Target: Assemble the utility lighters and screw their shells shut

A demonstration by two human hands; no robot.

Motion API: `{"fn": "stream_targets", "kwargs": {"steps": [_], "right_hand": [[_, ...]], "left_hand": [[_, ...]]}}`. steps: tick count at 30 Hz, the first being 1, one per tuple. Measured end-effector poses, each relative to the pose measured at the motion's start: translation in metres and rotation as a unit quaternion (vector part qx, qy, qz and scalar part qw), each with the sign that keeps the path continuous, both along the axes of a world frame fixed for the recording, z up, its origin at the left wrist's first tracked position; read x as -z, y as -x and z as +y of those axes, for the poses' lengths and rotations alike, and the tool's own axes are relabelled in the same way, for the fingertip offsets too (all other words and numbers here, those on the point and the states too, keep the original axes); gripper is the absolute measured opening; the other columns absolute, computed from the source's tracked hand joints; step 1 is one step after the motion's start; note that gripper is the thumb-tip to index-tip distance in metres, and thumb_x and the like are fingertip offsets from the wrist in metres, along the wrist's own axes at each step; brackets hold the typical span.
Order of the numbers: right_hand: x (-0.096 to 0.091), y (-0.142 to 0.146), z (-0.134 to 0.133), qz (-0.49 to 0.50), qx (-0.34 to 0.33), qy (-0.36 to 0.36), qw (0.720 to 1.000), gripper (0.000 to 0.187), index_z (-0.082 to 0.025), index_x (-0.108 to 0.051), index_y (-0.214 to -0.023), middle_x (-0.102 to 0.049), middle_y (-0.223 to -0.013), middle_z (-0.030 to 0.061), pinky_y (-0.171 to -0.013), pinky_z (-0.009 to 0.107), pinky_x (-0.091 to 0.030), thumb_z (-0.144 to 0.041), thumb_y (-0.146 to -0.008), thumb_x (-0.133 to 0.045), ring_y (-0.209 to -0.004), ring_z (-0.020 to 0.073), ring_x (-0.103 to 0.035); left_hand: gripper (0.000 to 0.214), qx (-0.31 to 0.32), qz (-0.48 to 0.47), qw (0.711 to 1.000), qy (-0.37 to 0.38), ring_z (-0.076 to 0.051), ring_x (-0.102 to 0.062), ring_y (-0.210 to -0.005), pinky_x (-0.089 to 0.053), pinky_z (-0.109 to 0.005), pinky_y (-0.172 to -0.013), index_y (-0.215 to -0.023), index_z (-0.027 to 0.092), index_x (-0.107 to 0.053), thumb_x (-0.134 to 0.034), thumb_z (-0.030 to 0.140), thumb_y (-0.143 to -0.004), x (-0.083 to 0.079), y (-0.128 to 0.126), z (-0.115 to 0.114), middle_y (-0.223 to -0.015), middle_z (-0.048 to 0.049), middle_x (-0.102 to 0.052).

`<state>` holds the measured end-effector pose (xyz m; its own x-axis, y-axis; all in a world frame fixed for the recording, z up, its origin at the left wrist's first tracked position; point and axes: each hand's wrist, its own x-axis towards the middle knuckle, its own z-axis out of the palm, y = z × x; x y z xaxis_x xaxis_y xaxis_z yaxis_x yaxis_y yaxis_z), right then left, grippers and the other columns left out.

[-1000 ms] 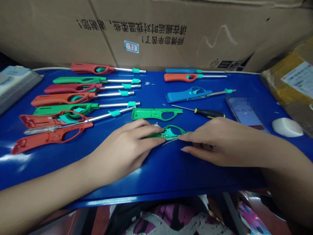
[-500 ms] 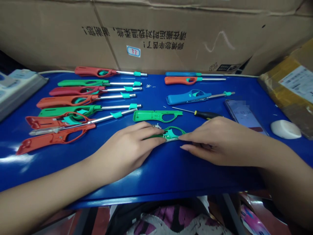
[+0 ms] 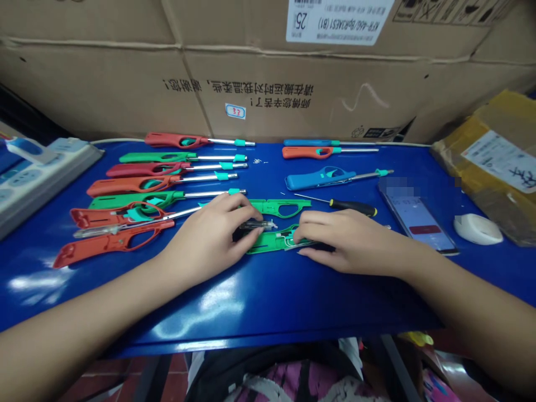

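Shell of green plastic [image 3: 266,243], hollow, lies on the glossy blue table [image 3: 288,307], grasped by the right hand [image 3: 343,240]; toward ten o'clock, the left hand [image 3: 224,223] pinches a smooth dark cylinder [image 3: 252,225]. An oval-looped half-shell [image 3: 266,207] rests at twelve, a metal-shafted screwdriver [image 3: 352,207] at two.

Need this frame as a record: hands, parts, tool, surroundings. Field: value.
left hand: pinching a dark tube
right hand: fingers on a green casing half, exact grip unclear
loose part: second green casing half, beyond the first
tool: screwdriver, beyond right hand, tip pointing left
left side: opened orange lighter
right side: phone
surface: blue table
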<state>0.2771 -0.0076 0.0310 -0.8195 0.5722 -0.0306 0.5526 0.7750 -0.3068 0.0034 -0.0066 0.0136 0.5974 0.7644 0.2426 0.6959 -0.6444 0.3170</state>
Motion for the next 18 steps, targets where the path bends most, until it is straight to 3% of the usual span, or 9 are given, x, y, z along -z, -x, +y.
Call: {"fn": "stream_targets", "kwargs": {"steps": [6,14,18], "right_hand": [[0.0028,0.0012,0.0015,0.038,0.004,0.034,0.999,0.012,-0.021,-0.063,-0.106,-0.068,-0.102,0.0026,-0.074,0.028,-0.047,-0.024,-0.099,-0.053,-0.087,0.0154,-0.064],[0.0054,-0.0002,0.0014,0.044,0.011,0.047,0.998,0.009,-0.022,-0.061,-0.103,-0.068,-0.099,0.0010,-0.073,0.028,-0.044,-0.024,-0.099,-0.053,-0.085,0.0144,-0.063],[0.0071,0.0000,0.0026,0.062,0.013,0.035,0.997,0.009,-0.021,-0.061,-0.100,-0.066,-0.096,0.0008,-0.069,0.027,-0.041,-0.026,-0.099,-0.054,-0.080,0.0133,-0.060]], "left_hand": [[0.022,-0.003,-0.002,0.999,0.050,-0.026,-0.062,-0.101,-0.053,-0.044,-0.089,-0.103,0.016,-0.067,-0.055,0.035,-0.099,0.0006,-0.0013,0.0008,-0.104,-0.0093,-0.064],[0.021,-0.003,-0.013,0.997,0.074,-0.022,-0.064,-0.088,-0.053,-0.035,-0.078,-0.096,0.015,-0.063,-0.057,0.035,-0.099,-0.0008,-0.0006,0.0001,-0.094,-0.0071,-0.067],[0.020,0.018,-0.053,0.997,0.053,-0.018,-0.064,-0.086,-0.053,-0.031,-0.079,-0.106,0.015,-0.067,-0.055,0.030,-0.101,-0.0061,-0.0036,-0.0037,-0.097,-0.0056,-0.068]]}}
